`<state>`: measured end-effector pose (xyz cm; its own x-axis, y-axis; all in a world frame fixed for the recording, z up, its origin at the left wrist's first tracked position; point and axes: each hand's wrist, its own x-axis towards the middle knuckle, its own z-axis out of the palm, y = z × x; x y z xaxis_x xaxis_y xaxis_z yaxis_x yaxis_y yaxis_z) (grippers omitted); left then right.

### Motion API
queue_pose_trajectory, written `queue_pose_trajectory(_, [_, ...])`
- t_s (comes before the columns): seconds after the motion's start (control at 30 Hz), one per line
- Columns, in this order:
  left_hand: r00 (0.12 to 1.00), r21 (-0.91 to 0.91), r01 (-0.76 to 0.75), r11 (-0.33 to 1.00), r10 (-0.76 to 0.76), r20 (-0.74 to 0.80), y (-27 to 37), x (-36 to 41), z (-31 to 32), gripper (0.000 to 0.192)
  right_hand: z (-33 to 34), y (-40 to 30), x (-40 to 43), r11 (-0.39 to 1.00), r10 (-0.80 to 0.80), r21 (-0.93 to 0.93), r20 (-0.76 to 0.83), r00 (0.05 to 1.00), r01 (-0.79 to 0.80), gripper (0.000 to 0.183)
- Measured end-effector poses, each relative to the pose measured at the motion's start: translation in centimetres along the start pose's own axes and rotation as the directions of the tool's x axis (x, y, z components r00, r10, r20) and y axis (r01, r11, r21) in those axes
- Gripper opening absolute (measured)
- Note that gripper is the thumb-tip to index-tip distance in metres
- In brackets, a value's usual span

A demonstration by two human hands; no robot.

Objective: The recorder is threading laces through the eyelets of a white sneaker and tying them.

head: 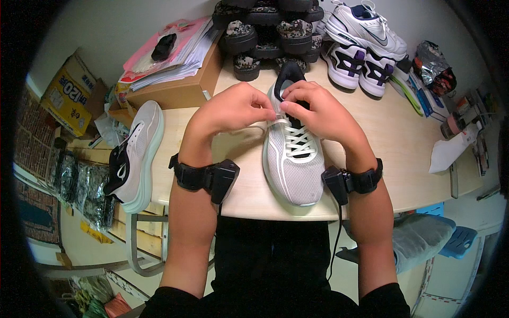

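Note:
A light grey mesh sneaker point(296, 179) lies on the table with its toe towards me. Flat white laces point(300, 141) criss-cross over its tongue. On the left side of the top eyelets, my left hand point(240, 109) pinches a lace end between thumb and fingertips. My right hand point(316, 105) reaches over the shoe's opening, its thumb and fingertips on the left eyelet edge beside the black collar lining point(290, 75). What lies between the right fingertips is partly hidden. Further left, the matching sneaker point(139, 155) rests at the table's left edge.
Black camouflage-pattern shoes point(268, 35) are stacked at the back. White sneakers point(362, 51) stand to their right. A cardboard box point(179, 93) bears papers at the back left. A white sheet point(451, 151) lies at the right edge. Black cables point(338, 238) hang from my wrist devices.

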<state>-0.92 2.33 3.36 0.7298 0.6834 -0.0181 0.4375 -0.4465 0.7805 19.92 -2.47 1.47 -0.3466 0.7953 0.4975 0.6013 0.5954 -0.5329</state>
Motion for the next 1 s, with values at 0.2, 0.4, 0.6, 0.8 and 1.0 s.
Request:
queue_pose_trajectory(0.2, [1.0,0.04,-0.024,0.999,0.023,0.017,0.9,0.2,0.3,0.02,-0.2,0.2,-0.1,0.991,0.121,-0.058,0.019,0.992,-0.12,0.026])
queue_pose_trajectory(0.4, [0.996,-0.007,-0.092,0.996,0.092,0.0,0.1,0.6,0.8,0.02,-0.1,-0.1,-0.2,0.974,0.225,0.048,-0.054,0.973,-0.223,0.028])
queue_pose_trajectory(0.6, [0.999,0.095,-0.027,0.995,0.029,-0.027,0.8,0.4,0.7,0.019,0.0,-0.3,-0.1,0.971,0.232,0.076,-0.053,0.971,-0.228,0.028])
queue_pose_trajectory(0.8, [0.984,0.19,-0.083,0.978,0.111,-0.141,1.6,0.5,1.6,0.02,0.5,-0.1,0.1,0.944,0.317,0.156,-0.186,0.93,-0.29,0.026])
queue_pose_trajectory(1.0, [0.985,0.104,-0.07,0.992,0.085,-0.15,1.5,1.0,1.9,0.022,0.6,0.0,0.0,0.956,0.28,0.142,-0.176,0.944,-0.257,0.025])
